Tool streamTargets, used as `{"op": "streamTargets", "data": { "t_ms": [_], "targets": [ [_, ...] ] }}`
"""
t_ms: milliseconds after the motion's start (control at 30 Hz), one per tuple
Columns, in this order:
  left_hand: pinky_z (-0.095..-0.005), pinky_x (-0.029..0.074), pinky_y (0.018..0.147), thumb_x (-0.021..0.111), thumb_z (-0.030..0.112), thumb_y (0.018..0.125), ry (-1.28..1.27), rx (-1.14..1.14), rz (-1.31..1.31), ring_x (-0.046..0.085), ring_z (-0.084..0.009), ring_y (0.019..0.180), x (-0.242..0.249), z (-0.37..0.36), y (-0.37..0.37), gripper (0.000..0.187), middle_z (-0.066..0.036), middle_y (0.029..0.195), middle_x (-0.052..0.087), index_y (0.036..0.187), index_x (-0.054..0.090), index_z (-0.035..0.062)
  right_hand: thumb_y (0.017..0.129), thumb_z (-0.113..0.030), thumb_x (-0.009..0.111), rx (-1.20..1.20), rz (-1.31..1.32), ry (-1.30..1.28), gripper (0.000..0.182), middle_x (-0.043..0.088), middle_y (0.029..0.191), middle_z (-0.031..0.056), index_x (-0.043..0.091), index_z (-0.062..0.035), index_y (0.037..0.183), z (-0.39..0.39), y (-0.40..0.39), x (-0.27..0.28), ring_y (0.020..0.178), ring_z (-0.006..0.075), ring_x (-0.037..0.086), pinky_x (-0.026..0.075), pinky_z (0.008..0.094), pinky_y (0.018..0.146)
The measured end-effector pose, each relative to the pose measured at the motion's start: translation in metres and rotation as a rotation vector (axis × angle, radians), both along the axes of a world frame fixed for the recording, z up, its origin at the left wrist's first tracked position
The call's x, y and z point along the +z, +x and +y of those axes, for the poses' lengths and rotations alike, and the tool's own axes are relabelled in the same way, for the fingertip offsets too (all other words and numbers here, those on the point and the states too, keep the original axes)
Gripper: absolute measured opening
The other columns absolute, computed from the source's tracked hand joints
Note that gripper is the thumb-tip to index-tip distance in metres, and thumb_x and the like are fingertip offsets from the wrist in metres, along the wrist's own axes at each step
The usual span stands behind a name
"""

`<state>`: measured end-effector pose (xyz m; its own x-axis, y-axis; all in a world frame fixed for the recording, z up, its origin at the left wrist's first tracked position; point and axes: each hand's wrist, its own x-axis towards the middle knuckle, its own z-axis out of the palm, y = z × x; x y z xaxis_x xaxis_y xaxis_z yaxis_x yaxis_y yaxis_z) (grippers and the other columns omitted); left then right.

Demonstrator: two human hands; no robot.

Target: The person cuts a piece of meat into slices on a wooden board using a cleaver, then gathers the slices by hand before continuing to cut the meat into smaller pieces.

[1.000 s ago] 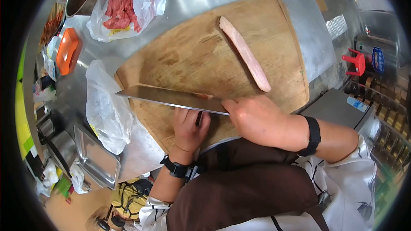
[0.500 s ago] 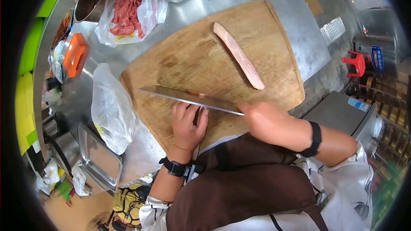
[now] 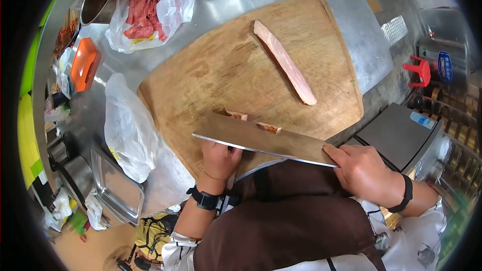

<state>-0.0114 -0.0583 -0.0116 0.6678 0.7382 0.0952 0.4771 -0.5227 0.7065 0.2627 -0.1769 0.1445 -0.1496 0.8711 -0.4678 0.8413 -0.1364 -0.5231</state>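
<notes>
My right hand is closed round the handle of a large, wide-bladed kitchen knife, held low across the near part of a wooden cutting board. Behind the blade, my left hand rests at the board's near edge; the blade hides its fingers, so I cannot see what they hold. Just past the blade's top edge show two small browned pieces of meat, one piece at left and another piece at right. Farther off on the board lies a long pale-pink meat strip with a dark edge.
A plastic bag of red meat sits at upper left, near an orange tray. Left of the board lie a crumpled clear bag and a metal tray. A red stool stands at right.
The knife and my right hand have moved right and toward my body, and the blade now covers my left fingers. Two small browned meat pieces now show beyond it.
</notes>
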Motion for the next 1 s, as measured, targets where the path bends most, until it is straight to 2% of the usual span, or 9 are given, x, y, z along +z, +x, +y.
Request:
{"op": "streamTargets", "data": {
  "t_ms": [200, 500, 700, 833, 933, 1000],
  "targets": [
    [-0.043, 0.052, 0.08, 0.075, 0.005, 0.071, -0.029, 0.022, -0.014, 0.066, -0.0349, 0.09, -0.006, -0.001, -0.004, 0.03, -0.013, 0.1, 0.068, 0.1, 0.07, 0.0051, 0.079, -0.007, 0.06, 0.038, 0.004, -0.045, 0.038, 0.061, 0.073, 0.0127, 0.057, 0.0035, 0.115, 0.006, 0.006, -0.005, 0.065, 0.0307, 0.064, 0.052, 0.0408, 0.056],
    [-0.0428, 0.052, 0.079, 0.077, 0.004, 0.067, 0.038, 0.041, -0.012, 0.065, -0.0356, 0.09, -0.001, 0.001, -0.001, 0.033, -0.013, 0.1, 0.068, 0.099, 0.069, 0.0061, 0.079, -0.006, 0.059, 0.085, 0.082, -0.038, 0.028, 0.062, 0.075, 0.0128, 0.056, 0.002, 0.105, 0.04, -0.004, -0.026, 0.065, 0.0322, 0.065, 0.053, 0.0411, 0.056],
    [-0.0426, 0.05, 0.082, 0.077, 0.004, 0.069, -0.007, 0.053, -0.03, 0.062, -0.036, 0.095, 0.006, 0.003, 0.007, 0.03, -0.013, 0.102, 0.066, 0.098, 0.069, 0.0059, 0.08, -0.003, 0.056, 0.019, 0.071, -0.103, 0.018, 0.062, 0.073, 0.0149, 0.055, 0.0016, 0.097, 0.026, 0.004, -0.006, 0.066, 0.0343, 0.065, 0.052, 0.0429, 0.057],
    [-0.0414, 0.05, 0.082, 0.076, 0.004, 0.071, 0.024, 0.089, -0.054, 0.062, -0.0351, 0.094, 0.001, 0.003, 0.006, 0.027, -0.013, 0.099, 0.066, 0.097, 0.069, 0.0056, 0.081, -0.003, 0.056, 0.049, 0.14, -0.013, 0.014, 0.063, 0.072, 0.0167, 0.056, 0.0019, 0.094, 0.05, -0.012, -0.037, 0.066, 0.0361, 0.065, 0.052, 0.0436, 0.057],
    [-0.0403, 0.05, 0.08, 0.075, 0.004, 0.071, 0.054, 0.107, -0.037, 0.062, -0.034, 0.09, 0.003, 0.003, 0.006, 0.024, -0.013, 0.096, 0.066, 0.094, 0.068, 0.0048, 0.08, -0.003, 0.056, 0.042, 0.137, 0.018, 0.014, 0.062, 0.069, 0.0159, 0.056, 0.002, 0.094, 0.05, -0.008, -0.028, 0.065, 0.0361, 0.065, 0.052, 0.0439, 0.057],
    [-0.0401, 0.05, 0.079, 0.075, 0.004, 0.071, 0.058, 0.108, -0.04, 0.062, -0.0331, 0.089, 0.0, 0.001, 0.007, 0.024, -0.013, 0.095, 0.066, 0.094, 0.068, 0.0049, 0.08, -0.003, 0.056, 0.03, 0.103, -0.062, 0.014, 0.062, 0.07, 0.016, 0.056, 0.002, 0.093, 0.038, 0.003, -0.013, 0.065, 0.0366, 0.064, 0.052, 0.0442, 0.057]
  ]
}}
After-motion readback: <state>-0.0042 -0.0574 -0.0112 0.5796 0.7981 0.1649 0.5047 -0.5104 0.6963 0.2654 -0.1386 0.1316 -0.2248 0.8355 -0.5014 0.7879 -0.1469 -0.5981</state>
